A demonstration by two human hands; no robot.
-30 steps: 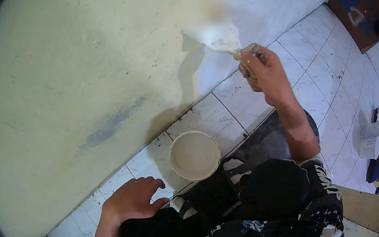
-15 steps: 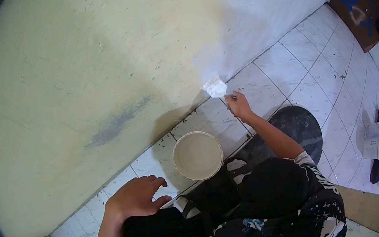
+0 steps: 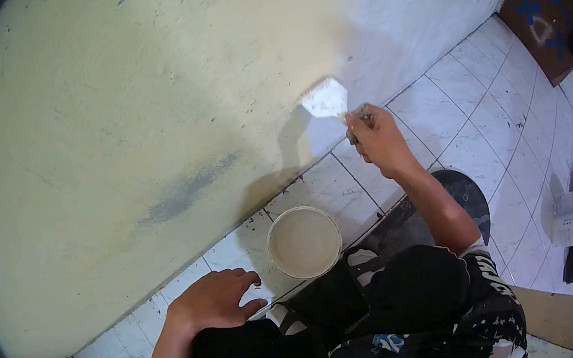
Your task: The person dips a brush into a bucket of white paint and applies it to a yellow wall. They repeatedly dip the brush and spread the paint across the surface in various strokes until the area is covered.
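Note:
My right hand [image 3: 376,141] is wrapped round the handle of a wide brush [image 3: 325,98], its white head against the lower part of the wall [image 3: 170,107]. The wall is yellowish at the left and whitish at the right, with a grey patch left of the brush. Resting over my knee, my left hand [image 3: 219,299] holds nothing, thumb and fingers apart. Between my hands a round bucket [image 3: 305,242] with pale liquid stands on the tiled floor near my feet.
White marbled tiles [image 3: 458,90] run along the wall. A dark oval mat or board [image 3: 463,193] lies by my right knee. At the upper right is a brown panel [image 3: 541,12] with blue marks. A white container [image 3: 569,219] and assorted items lie at the right.
My right hand has moved up with the brush, from the wall's bottom edge to higher on the wall. The left hand keeps its pose. The view has shifted slightly.

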